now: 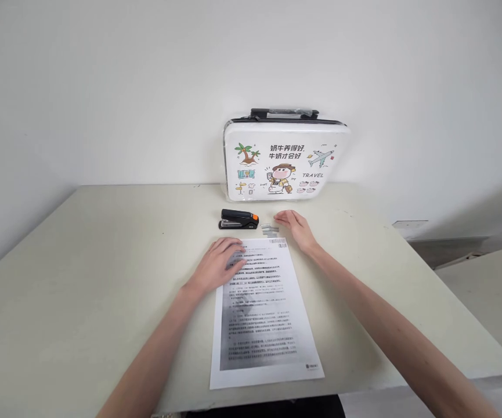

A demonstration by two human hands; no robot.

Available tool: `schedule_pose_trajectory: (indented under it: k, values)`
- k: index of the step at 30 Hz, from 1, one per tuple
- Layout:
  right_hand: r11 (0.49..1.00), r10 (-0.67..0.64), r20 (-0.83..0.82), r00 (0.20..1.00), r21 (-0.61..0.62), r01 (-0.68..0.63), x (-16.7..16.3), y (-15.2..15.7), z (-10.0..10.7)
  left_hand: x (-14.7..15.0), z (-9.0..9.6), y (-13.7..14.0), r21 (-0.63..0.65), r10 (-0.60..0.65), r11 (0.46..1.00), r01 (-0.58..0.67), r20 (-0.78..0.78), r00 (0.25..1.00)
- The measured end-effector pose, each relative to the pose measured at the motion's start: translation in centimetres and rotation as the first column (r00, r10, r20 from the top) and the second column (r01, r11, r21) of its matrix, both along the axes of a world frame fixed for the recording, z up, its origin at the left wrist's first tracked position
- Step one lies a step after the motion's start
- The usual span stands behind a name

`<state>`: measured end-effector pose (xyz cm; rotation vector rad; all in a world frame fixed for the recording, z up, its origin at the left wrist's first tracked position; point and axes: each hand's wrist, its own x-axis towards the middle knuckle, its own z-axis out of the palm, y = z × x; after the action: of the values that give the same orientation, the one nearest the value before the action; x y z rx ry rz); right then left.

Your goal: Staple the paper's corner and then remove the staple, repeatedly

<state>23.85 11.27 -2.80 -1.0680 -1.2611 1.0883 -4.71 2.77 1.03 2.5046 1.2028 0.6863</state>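
Observation:
A printed sheet of paper (259, 325) lies lengthwise in front of me on the table. My left hand (221, 264) rests over its upper left edge, fingers stretched out and a little apart. Just beyond the sheet's top edge are several strips of silver staples (270, 230). Beside them, on their right, is my right hand (295, 228), its fingers extended to the left with nothing visible in them. A black stapler (238, 219) with an orange button stands left of the staples, touched by neither hand.
Against the wall at the back of the pale table (124, 255) stands a white case (251, 139) with cartoon travel prints and a black handle. The table's front edge runs just below the paper. Another pale surface (490, 290) shows at the far right.

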Motion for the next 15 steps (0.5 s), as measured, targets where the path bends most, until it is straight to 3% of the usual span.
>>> schedule_pose_trajectory:
  k: [4, 8, 15]
  values:
    - [0.992, -0.124, 0.245, 0.962, 0.069, 0.11, 0.5, -1.4, -0.6, 0.0, -0.1, 0.0, -0.002, -0.005, 1.0, 0.006, 0.012, 1.0]
    - [0.945, -0.326, 0.451, 0.831, 0.151, 0.289, 0.4, -2.4, -0.7, -0.1, -0.2, 0.0, -0.002, -0.002, 1.0, 0.002, 0.031, 1.0]
    - [0.949, -0.313, 0.585, 0.748, 0.16, 0.271, 0.0, -2.6, -0.2, -0.2, -0.4, 0.1, 0.006, -0.006, 1.0, 0.005, 0.031, 1.0]
